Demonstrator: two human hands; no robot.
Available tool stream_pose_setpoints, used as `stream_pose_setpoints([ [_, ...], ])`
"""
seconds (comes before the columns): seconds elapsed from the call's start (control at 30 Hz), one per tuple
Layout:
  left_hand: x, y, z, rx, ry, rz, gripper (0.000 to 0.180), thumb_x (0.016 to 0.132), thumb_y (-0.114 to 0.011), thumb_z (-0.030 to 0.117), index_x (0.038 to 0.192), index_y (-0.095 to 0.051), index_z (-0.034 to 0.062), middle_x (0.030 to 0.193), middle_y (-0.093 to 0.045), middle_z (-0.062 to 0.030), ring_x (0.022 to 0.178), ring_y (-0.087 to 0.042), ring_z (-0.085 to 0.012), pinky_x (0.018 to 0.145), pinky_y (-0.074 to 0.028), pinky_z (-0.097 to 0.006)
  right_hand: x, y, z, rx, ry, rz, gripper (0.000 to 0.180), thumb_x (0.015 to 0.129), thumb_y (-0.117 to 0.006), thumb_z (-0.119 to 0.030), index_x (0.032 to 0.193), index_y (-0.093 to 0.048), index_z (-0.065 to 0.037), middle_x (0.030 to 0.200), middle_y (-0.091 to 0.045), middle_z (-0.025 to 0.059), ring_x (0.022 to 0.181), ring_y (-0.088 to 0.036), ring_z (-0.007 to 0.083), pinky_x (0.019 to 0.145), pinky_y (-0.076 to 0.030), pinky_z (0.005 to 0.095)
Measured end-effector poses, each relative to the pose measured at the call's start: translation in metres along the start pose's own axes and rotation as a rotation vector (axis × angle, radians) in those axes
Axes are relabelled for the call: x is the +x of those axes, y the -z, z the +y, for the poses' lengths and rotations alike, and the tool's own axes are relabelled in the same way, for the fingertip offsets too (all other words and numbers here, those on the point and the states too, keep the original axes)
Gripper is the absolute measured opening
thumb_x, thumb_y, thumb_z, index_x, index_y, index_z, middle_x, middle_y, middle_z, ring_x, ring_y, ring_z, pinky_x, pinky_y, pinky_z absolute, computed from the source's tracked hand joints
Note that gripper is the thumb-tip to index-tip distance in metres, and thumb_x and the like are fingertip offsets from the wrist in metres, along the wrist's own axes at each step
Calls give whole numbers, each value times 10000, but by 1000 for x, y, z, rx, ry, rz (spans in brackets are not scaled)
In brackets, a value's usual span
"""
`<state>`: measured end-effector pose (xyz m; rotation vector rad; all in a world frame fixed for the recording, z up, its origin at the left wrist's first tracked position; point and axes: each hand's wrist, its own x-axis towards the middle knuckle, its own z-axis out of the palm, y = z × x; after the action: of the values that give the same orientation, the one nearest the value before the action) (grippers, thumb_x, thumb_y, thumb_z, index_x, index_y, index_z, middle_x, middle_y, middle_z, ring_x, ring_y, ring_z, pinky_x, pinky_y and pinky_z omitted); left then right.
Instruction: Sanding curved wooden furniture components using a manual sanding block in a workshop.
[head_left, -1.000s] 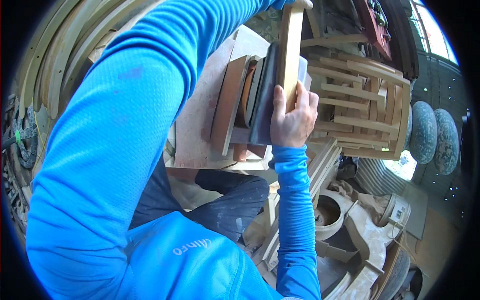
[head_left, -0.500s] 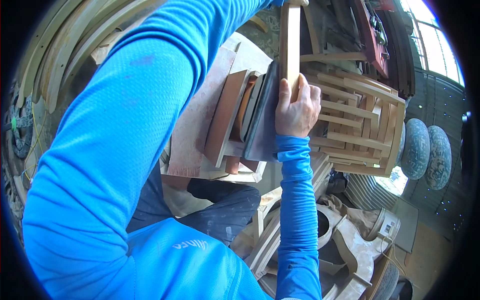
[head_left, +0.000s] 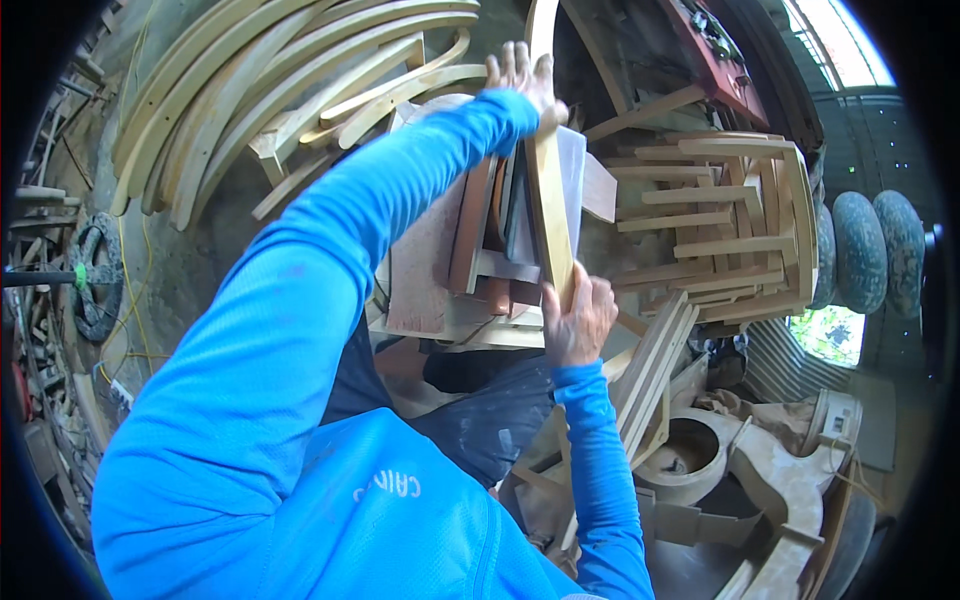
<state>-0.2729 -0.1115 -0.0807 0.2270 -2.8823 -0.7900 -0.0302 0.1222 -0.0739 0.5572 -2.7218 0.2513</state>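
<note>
A: Nearest the camera, the right hand (head_left: pixel 578 322) is clenched around the lower end of a long curved wooden slat (head_left: pixel 548 195). Further up, the left hand (head_left: pixel 522 76) wraps its fingers over the same slat near its upper part. So both hands are grasping it, and the slat runs upright between them, resting against the stack of boards and panels (head_left: pixel 470 250) on the low bench.

B: What worries you there?

A: The slat is thin and bowed. With one hand at each end, a sideways push could twist it, and I'd judge it might crack or spring out of the lower grip.

B: And the stack behind it?

A: Those boards stand on edge and lean on each other. If the slat levers against them, they could tip toward the person's lap.

B: Anything beyond?

A: To the right sits a slatted wooden frame (head_left: pixel 745 230), close to the stack. A swinging slat end could knock it. Farther up, a pile of bent wooden strips (head_left: pixel 280 90) lies loosely overlapped; the slat's top reaches near it, so a careless lift might snag one and drag others down.
</note>
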Motion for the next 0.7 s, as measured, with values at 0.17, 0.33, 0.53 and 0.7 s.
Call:
stream_pose_setpoints([
  [0.17,-111,3,33,123,-98,-109,967,875,-528,482,1642,-150,31,1708,-23,-269,1590,39,-429,1260,1,-601,-109,45,-3,271,-293,-235,776,790,-811,-181,1471,-451,-90,1188,-664,225,1025,-664,463,821,-561,497],
  [0.33,-170,2,54,173,-217,-174,979,886,-520,503,1633,-152,-10,1723,-47,-212,1603,23,-363,1251,5,-626,-198,89,-4,364,-381,-277,809,725,-766,-43,1471,-478,-158,1235,-680,198,1062,-686,420,854,-589,466],
  [0.53,-118,-12,56,319,-228,-180,882,952,-449,497,1654,-139,62,1739,-74,-131,1612,-9,-291,1274,-23,-572,-311,144,6,324,-380,-372,761,665,-794,-36,1373,-533,-134,1151,-692,128,989,-683,371,783,-544,442],
  [0.7,-96,-13,68,394,-256,-225,898,948,-432,488,1651,-109,34,1740,-53,-145,1612,7,-292,1277,-29,-554,-426,175,23,134,-379,-428,426,683,-705,-98,1099,-620,-128,894,-611,102,828,-580,352,727,-419,455],
])
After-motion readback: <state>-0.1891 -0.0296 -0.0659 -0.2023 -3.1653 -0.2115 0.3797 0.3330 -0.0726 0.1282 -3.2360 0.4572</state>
